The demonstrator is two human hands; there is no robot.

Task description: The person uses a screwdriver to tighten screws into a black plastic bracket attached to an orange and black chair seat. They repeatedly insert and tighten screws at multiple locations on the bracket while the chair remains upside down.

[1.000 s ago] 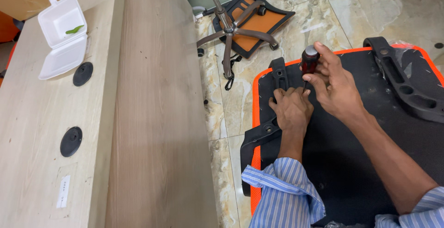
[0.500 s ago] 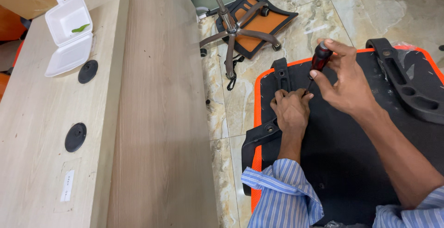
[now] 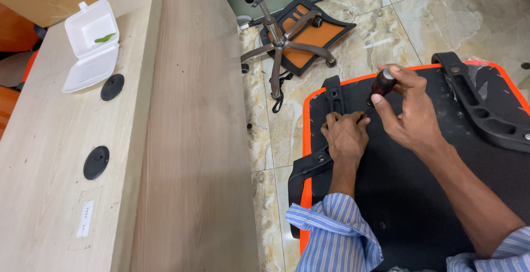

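Note:
A black chair seat with an orange rim [image 3: 419, 195] lies upside down in front of me. My left hand [image 3: 345, 138] presses on it beside a black armrest bracket [image 3: 333, 95] at its left edge, fingers curled at the screwdriver's tip. My right hand [image 3: 407, 109] grips a screwdriver with a dark red and black handle [image 3: 382, 83], held nearly upright, its tip down by my left fingers. A second black armrest [image 3: 483, 109] lies across the seat's right side.
A long light wooden desk [image 3: 127, 156] runs along the left, carrying an open white foam box [image 3: 88, 46] and two black round cable covers [image 3: 96, 163]. On the tiled floor beyond the seat lie a chair base with its gas cylinder [image 3: 276, 35] and another orange seat part [image 3: 309, 32].
My right hand with the screwdriver has lifted slightly and tilted more upright over the same spot. My left hand has stayed by the bracket. The view has shifted a little.

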